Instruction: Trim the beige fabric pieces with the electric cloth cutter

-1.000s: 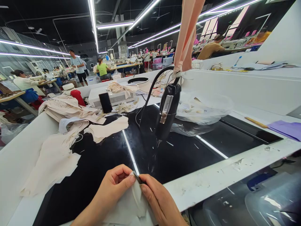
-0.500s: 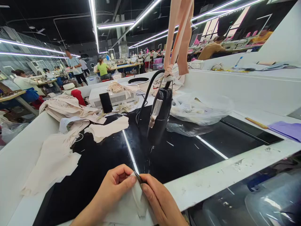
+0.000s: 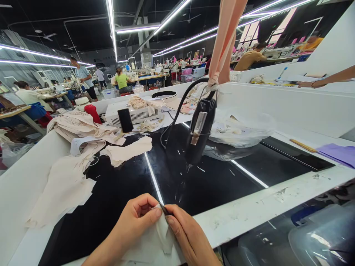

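Observation:
At the table's near edge, my left hand (image 3: 137, 218) is closed, thumb and forefinger pinching a pale piece of fabric (image 3: 164, 234). Right beside it, my right hand (image 3: 189, 233) is closed around a thin dark metal tool (image 3: 162, 209) that touches the fabric's upper edge; its kind cannot be made out. The fabric hangs down between both hands, its lower part partly hidden. Beyond them, a black handheld device (image 3: 201, 129) with a silver lever and a narrow tip hangs from pink fabric strips (image 3: 226, 40) above the glossy black tabletop (image 3: 124, 188).
Cut beige fabric pieces (image 3: 63, 188) lie along the left side. A phone (image 3: 125, 120) leans against a white vented box (image 3: 111, 114). Toward the right are a clear plastic bag (image 3: 244, 127), a yellow pencil-like stick (image 3: 302, 145) and purple cloth (image 3: 337, 153). Another person's arm (image 3: 330, 77) reaches in.
The hanging black device and its pink strips have swung to the right. Another person's arm has appeared at the right edge. My hands and the fabric have hardly moved.

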Motion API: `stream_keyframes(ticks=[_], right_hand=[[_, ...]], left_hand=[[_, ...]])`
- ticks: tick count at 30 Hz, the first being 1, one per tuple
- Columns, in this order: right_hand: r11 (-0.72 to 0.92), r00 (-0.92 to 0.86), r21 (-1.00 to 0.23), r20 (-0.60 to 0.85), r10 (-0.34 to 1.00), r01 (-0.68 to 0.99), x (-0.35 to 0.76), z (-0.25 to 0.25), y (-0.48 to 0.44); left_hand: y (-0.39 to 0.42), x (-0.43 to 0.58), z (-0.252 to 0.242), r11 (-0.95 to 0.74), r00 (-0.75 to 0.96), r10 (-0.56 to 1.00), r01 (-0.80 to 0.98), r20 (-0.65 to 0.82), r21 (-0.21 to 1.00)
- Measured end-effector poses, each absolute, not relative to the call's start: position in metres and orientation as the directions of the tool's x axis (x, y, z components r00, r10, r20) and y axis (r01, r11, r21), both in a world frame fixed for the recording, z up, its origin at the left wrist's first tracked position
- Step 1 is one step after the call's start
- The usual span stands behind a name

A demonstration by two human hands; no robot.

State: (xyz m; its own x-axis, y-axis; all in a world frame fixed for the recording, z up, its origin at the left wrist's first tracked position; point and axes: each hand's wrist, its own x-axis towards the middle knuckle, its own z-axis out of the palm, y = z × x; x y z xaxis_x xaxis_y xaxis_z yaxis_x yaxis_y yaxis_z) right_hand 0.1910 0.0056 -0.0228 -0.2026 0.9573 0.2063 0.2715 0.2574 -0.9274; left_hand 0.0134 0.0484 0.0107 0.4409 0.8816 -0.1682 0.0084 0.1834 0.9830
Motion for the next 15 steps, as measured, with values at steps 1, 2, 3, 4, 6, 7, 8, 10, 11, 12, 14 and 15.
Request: stream_keyframes(ticks=[1,2,3,4,6,7,8,10,11,12,14,15], right_hand=[[0.263,-0.206,-0.926,0.211,0.955,0.269,0.191,-0.023,0.006],[0.269,-0.205,-0.925,0.219,0.954,0.268,0.191,-0.023,0.006],[0.275,-0.2,-0.924,0.226,0.953,0.267,0.191,-0.024,0.007],[0.279,-0.192,-0.922,0.233,0.953,0.268,0.192,-0.024,0.007],[0.283,-0.176,-0.92,0.242,0.954,0.272,0.192,-0.025,0.006],[0.285,-0.171,-0.919,0.246,0.954,0.273,0.192,-0.025,0.005],[0.282,-0.17,-0.919,0.241,0.955,0.277,0.193,-0.024,0.004],[0.252,-0.172,-0.923,0.208,0.963,0.291,0.195,-0.02,0.001],[0.232,-0.169,-0.926,0.187,0.968,0.299,0.196,-0.017,0.0],[0.211,-0.162,-0.928,0.168,0.972,0.307,0.198,-0.014,-0.002],[0.185,-0.135,-0.929,0.149,0.98,0.319,0.202,-0.007,-0.003],[0.189,-0.126,-0.927,0.156,0.98,0.324,0.204,-0.004,-0.004]], left_hand=[[0.048,0.013,0.011,0.181,0.442,0.881,0.014,-0.169,0.983],[0.048,0.013,0.011,0.178,0.443,0.881,0.015,-0.166,0.984],[0.048,0.013,0.01,0.172,0.443,0.882,0.014,-0.161,0.985],[0.047,0.013,0.01,0.168,0.443,0.883,0.012,-0.156,0.986],[0.047,0.012,0.009,0.159,0.441,0.885,0.009,-0.147,0.987],[0.047,0.012,0.009,0.157,0.442,0.885,0.011,-0.146,0.988],[0.047,0.013,0.01,0.154,0.441,0.886,0.015,-0.145,0.988],[0.047,0.013,0.011,0.147,0.447,0.883,0.025,-0.143,0.989],[0.046,0.013,0.012,0.144,0.452,0.881,0.031,-0.142,0.989],[0.046,0.013,0.013,0.144,0.455,0.879,0.032,-0.143,0.989],[0.046,0.014,0.015,0.151,0.46,0.876,0.031,-0.148,0.988],[0.046,0.014,0.015,0.157,0.461,0.874,0.031,-0.154,0.987]])
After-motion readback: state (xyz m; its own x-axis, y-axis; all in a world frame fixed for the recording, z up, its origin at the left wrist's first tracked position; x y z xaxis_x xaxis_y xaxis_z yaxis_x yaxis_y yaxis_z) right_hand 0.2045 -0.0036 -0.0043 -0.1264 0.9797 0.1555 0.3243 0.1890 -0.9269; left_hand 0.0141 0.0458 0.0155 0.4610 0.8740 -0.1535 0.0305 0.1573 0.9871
